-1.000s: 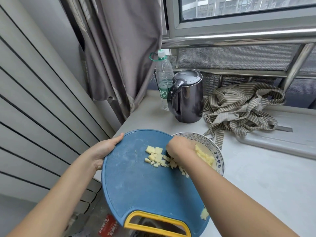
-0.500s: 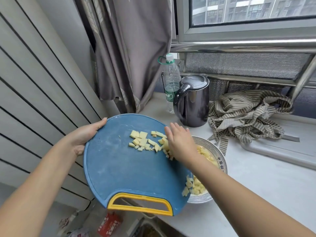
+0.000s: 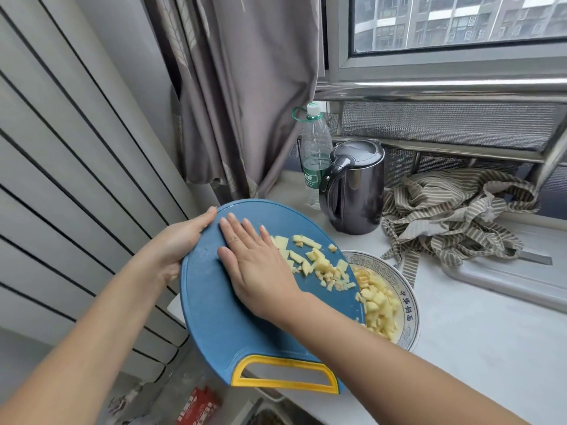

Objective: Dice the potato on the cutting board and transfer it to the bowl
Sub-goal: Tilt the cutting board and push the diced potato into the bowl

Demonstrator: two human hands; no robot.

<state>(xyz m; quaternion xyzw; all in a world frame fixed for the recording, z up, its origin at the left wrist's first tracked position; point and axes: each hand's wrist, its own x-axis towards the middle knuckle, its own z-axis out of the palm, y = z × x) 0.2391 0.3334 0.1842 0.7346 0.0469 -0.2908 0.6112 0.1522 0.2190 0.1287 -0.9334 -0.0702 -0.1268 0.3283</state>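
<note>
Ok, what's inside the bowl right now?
Diced potato is piled in the bowl, toward its left side. The blue cutting board overlaps the rim and covers the bowl's left part, so whatever lies under there cannot be seen.

Soft grey daylight floods in from the window (image 3: 454, 23), bright and even. Just below the window, glare streaks the steel rail (image 3: 429, 87). My right hand (image 3: 254, 265) throws barely a shadow on the cutting board (image 3: 214, 317). Left of the window, the wall lines (image 3: 61, 179) bow.

The cutting board (image 3: 214, 317) hides the bowl's (image 3: 408, 302) left side and the left hand's (image 3: 181, 240) fingers.
</note>
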